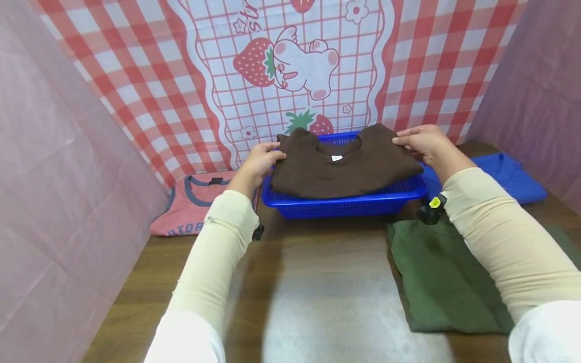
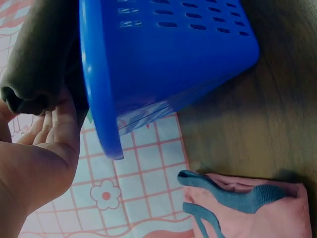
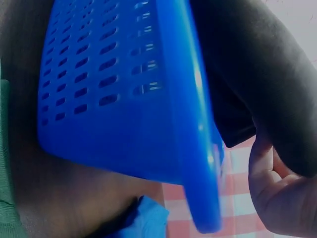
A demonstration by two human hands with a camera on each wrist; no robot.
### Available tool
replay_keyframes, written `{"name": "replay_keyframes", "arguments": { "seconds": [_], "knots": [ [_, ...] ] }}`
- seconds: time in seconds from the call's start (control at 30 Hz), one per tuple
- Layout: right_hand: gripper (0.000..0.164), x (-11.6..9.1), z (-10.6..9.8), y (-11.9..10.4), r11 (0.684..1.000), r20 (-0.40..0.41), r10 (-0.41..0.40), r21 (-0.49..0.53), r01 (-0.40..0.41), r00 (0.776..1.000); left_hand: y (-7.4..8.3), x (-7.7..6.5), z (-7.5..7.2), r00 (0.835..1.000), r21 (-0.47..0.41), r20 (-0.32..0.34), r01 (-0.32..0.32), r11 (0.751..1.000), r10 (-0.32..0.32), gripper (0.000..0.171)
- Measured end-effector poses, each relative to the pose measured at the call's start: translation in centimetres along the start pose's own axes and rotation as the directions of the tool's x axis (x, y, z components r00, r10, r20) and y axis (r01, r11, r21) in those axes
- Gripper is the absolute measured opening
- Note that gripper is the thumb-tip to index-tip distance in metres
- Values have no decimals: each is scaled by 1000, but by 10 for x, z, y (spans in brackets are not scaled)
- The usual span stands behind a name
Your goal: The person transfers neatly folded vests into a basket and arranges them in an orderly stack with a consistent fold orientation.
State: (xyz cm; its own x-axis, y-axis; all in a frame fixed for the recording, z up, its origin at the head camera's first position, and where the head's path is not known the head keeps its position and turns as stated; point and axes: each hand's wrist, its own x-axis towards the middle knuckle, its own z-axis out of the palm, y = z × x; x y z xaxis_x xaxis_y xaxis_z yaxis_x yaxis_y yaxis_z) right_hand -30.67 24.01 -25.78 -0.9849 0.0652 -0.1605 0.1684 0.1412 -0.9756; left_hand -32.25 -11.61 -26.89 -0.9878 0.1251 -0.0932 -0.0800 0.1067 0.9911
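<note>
A folded brown T-shirt with a white neck label lies across the top of a blue plastic basket. My left hand pinches the shirt's left edge between thumb and fingers. At the opposite side, my right hand grips the shirt's right shoulder the same way. In the left wrist view the rolled brown edge sits between thumb and fingers, beside the basket rim. The right wrist view has the right hand under the dark fold. The basket's inside is mostly hidden.
A folded pink shirt with dark trim lies left of the basket. To the right are a blue garment and, nearer, a folded green garment, partly behind the right forearm. A checked cloth hangs behind the wooden table.
</note>
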Motion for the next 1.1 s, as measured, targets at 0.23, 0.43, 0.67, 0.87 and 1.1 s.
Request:
{"name": "replay_keyframes", "arguments": {
  "seconds": [0.23,0.43,0.67,0.87,1.1],
  "knots": [
    [23,5,2,6,997,-15,-28,-68,27,999,-3,6,4,999,37,-20,32,999,-31,48],
    [41,9,8,11,978,-24,-49,-203,43,999,-9,9,7,998,90,-24,64,994,-62,50],
    [24,8,12,12,985,26,-74,-157,77,997,-11,6,9,997,149,-30,75,986,-71,46],
    [22,4,11,4,998,34,-48,-32,49,998,-4,3,9,997,88,17,69,994,-71,38],
    [35,-3,14,-6,987,42,-93,-127,98,995,1,0,2,998,87,-17,66,994,-64,34]
  ]
}}
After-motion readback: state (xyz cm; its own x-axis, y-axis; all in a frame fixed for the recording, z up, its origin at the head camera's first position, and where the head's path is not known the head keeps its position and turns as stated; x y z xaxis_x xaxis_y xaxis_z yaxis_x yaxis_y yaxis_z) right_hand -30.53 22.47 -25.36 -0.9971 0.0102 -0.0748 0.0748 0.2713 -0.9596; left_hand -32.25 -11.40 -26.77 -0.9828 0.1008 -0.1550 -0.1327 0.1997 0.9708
